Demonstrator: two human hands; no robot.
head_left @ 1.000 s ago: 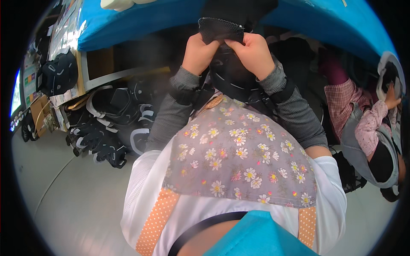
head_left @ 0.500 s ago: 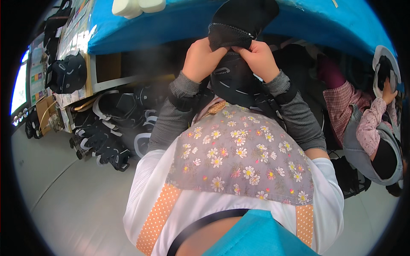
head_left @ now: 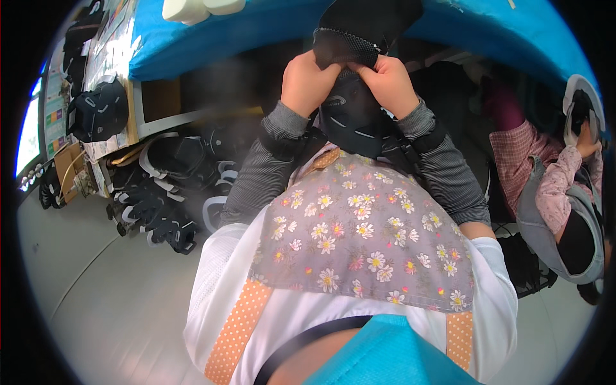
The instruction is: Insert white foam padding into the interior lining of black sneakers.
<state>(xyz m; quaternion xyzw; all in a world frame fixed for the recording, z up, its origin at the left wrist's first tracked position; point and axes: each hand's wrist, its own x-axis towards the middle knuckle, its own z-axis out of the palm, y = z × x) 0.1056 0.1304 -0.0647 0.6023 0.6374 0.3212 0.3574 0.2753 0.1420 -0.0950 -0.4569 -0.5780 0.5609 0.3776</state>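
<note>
My left hand (head_left: 305, 85) and my right hand (head_left: 390, 87) pinch a black fabric piece (head_left: 353, 122) between them, thumbs pointing inward and nearly touching. It looks like a shoe upper. A mesh band and a smooth rounded black flap show beyond my thumbs, over the front of the blue-covered table (head_left: 192, 51). Below my hands hangs the part with a small pale mark and pale curved lines, against my flowered apron (head_left: 359, 224). My curled fingers are hidden under the piece.
White blocks (head_left: 186, 11) stand on the table at the far left. Several black pieces with pale rims (head_left: 173, 160) are piled at left, and another (head_left: 99, 110) lies on a shelf edge. At right, a co-worker's hand (head_left: 587, 140) holds a white-rimmed black piece (head_left: 581, 102).
My hands and the black piece have barely shifted, still in the same pinch. The whole view has tilted slightly, and the co-worker's hand has moved a little.
</note>
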